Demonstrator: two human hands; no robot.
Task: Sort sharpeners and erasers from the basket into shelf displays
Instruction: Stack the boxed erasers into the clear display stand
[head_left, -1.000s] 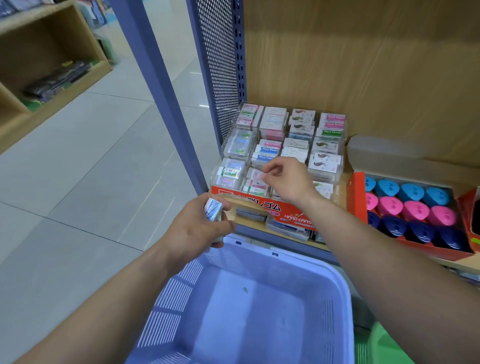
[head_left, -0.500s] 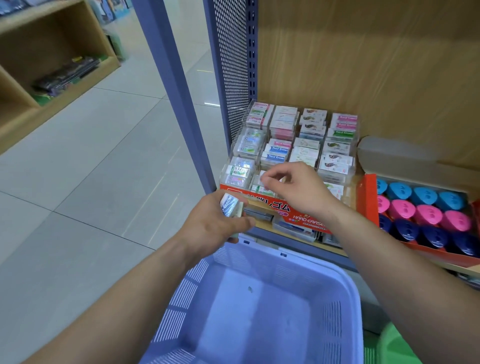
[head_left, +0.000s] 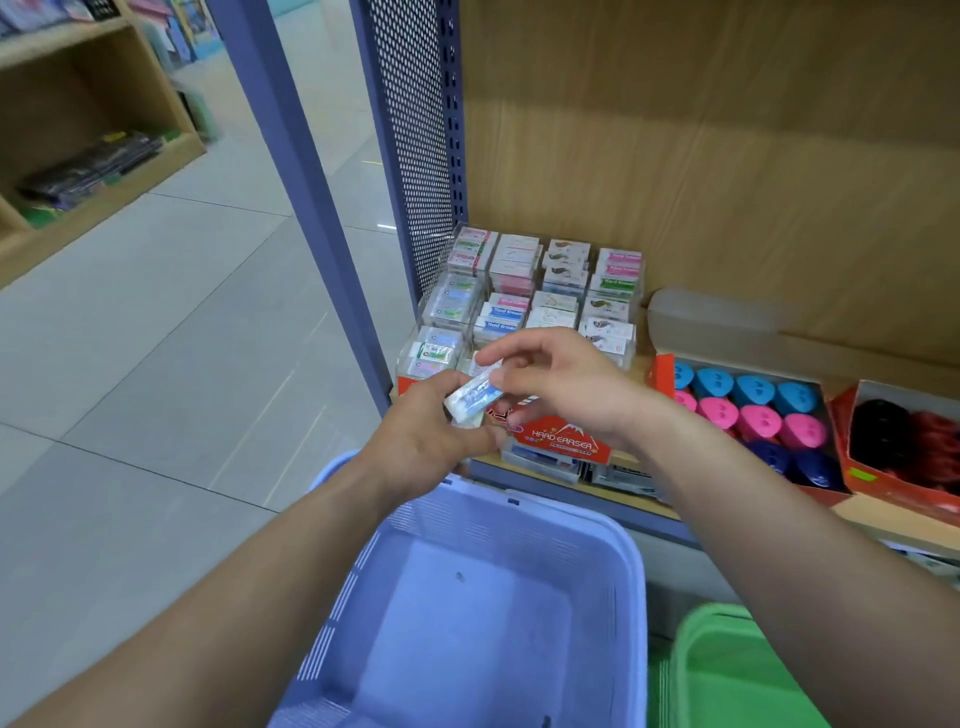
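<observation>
wrapped eraser (head_left: 474, 399) gripped by left hand (head_left: 431, 439), end pinched by right hand (head_left: 563, 387). slick wrap could be fumbled mid-transfer, eraser dropped into basket (head_left: 519, 519) or misfiled in display (head_left: 631, 358).

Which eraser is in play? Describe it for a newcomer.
Find the tiered eraser display on the wooden shelf. Before it, above the lilac basket, left hand and right hand meet. The eraser, shiny-wrapped, is pinched between them, outside every compartment.
</observation>
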